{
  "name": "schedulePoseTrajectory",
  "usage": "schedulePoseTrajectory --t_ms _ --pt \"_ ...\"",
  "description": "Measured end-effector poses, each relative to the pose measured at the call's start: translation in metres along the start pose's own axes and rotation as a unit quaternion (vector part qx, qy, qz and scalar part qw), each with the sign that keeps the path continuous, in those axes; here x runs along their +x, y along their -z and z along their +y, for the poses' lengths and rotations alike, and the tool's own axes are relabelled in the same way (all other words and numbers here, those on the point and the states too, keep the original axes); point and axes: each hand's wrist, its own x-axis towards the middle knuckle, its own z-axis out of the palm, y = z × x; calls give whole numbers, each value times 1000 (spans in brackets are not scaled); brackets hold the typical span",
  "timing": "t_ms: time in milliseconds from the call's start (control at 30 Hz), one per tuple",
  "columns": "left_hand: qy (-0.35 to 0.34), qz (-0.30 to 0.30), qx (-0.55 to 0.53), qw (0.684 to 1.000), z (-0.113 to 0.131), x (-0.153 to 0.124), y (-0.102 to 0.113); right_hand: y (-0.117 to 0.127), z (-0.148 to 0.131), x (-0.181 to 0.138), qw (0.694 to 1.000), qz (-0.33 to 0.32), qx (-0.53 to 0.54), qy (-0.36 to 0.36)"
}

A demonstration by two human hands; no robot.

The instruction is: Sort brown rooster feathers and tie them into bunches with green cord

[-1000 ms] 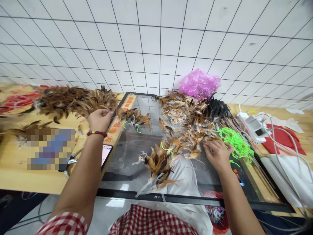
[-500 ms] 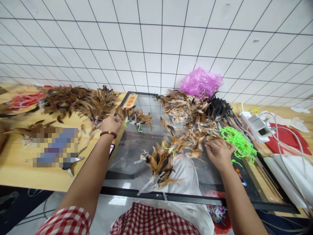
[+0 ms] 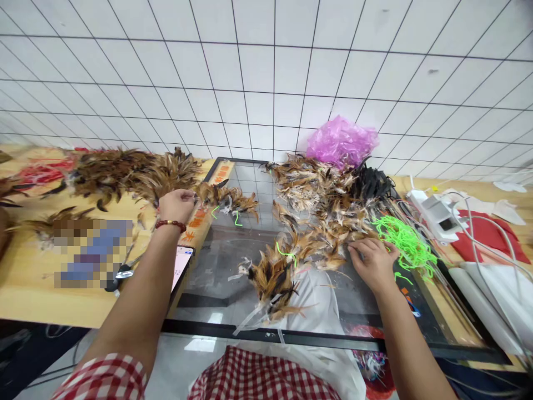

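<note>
My left hand (image 3: 177, 206), with a beaded bracelet at the wrist, is over the left edge of the black-framed glass panel (image 3: 195, 294). Its fingertips are pinched together beside a small feather bunch (image 3: 233, 199); what they hold is too small to make out. My right hand (image 3: 372, 265) rests at the right end of the spread brown feathers (image 3: 325, 236). Its thumb and index tips meet at the feathers, and whatever is between them is hidden. Bright green strings (image 3: 406, 244) lie against its outer fingers. A tied feather bundle (image 3: 272, 278) lies nearer me.
A larger feather pile (image 3: 120, 169) spreads along the back left, with red strings (image 3: 45, 168) beyond. A phone (image 3: 182, 266) is beside my left forearm. Behind the glass sits a pink plastic bag (image 3: 342, 141). A white power strip (image 3: 437, 214) and cables are at right.
My left hand has moved left and slightly up, away from the small feather bunch's left end, uncovering orange lettering and more of the phone. My right hand has stayed in place.
</note>
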Motion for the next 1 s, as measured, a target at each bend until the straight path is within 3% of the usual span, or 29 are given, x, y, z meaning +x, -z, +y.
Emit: schedulePoseTrajectory --t_ms 100,167,300,367,400,467,533,633,733,867,1000 --pt "-46 -79 55 994 0 3 1 0 0 0 1000 3 -4 -2" --pt "-87 -99 87 987 3 2 -4 1 -1 0 1000 2 -3 -4" --pt "-106 -58 93 988 16 -15 -4 2 -2 1 1000 1 -1 -9" --pt "-136 -7 56 989 29 -37 3 2 -2 1 1000 3 0 -9" --pt "-156 -12 35 987 36 -51 8 2 -2 1 1000 4 1 -9" --pt "-184 -89 -14 979 53 -83 16 2 -2 1 1000 6 3 -6" --pt "-205 -211 -47 955 68 -114 20 2 -2 1 1000 5 3 -5" --pt "-237 -276 -36 931 87 -144 16 2 -1 1 1000 1 6 -6" --pt "-264 -222 -24 938 109 -141 -1 1 -1 0 1000 -3 9 -9" --pt "-328 -146 14 933 150 -111 -33 1 0 1 1000 -4 6 -12" --pt "-418 -126 44 898 180 -103 -50 2 0 2 1000 3 2 -27"
